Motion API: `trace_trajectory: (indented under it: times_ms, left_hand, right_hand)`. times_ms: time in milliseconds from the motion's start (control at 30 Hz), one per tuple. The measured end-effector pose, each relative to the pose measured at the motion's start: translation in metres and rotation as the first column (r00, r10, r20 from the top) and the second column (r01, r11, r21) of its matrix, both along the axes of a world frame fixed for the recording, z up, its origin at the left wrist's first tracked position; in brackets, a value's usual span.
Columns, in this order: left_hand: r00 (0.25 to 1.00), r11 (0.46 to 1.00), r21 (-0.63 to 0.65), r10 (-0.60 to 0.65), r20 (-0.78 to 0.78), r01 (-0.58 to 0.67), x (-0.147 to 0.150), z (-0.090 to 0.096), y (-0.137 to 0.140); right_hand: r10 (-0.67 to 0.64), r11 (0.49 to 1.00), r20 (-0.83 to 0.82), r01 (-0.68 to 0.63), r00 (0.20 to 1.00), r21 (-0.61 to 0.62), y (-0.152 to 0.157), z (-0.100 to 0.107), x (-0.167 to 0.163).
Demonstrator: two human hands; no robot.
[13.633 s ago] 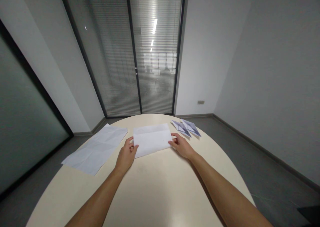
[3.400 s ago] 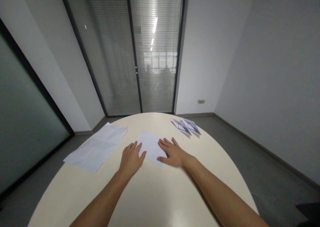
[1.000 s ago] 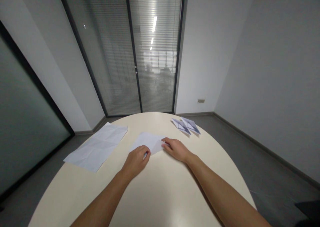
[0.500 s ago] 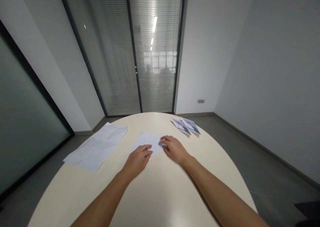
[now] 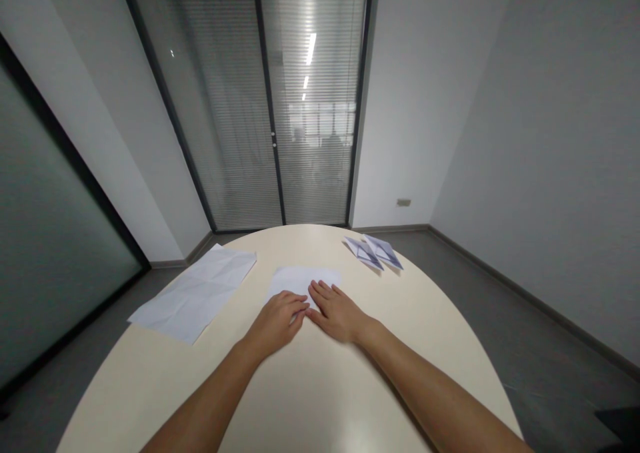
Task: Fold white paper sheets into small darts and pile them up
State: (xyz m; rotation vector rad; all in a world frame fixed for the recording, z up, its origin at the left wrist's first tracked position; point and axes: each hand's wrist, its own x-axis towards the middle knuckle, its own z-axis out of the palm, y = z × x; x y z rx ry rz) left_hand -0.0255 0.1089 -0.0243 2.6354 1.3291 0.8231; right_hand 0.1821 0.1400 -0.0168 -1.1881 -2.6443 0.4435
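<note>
A white sheet of paper [image 5: 303,277] lies in front of me on the round table, its near part covered by my hands. My left hand [image 5: 279,323] is at the near left edge of this sheet, thumb and fingers closed on the paper, though the fingertips are partly hidden. Flat on the near right part of the sheet rests my right hand [image 5: 339,313], its fingers stretched out and the thumb apart. The two hands almost meet at the fingertips.
A larger creased sheet of paper [image 5: 200,294] lies at the table's left edge. Two folded paper pieces [image 5: 364,253] sit side by side at the far right. Beyond the pale round table [image 5: 300,400] stands a glass partition with blinds [image 5: 310,173].
My right hand has moved from the sheet's right edge toward me and left, flattening onto the paper. The sheet's outline has shifted slightly right, and the left hand has barely moved.
</note>
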Motion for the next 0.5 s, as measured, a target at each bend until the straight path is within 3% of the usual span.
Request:
trace_trajectory:
  times_ms: [167,500]
  left_hand:
    - [0.999,0.998,-0.049,-0.051,-0.018,0.050,0.001,0.008,-0.008]
    - [0.995,0.994,-0.047,-0.093,0.043,0.095,-0.005,0.008,-0.016]
  right_hand:
    - [-0.049,0.998,0.008,0.049,0.999,-0.032,0.004,0.000,0.005]
    - [0.050,0.998,0.018,-0.049,0.999,-0.049,0.010,0.006,0.016]
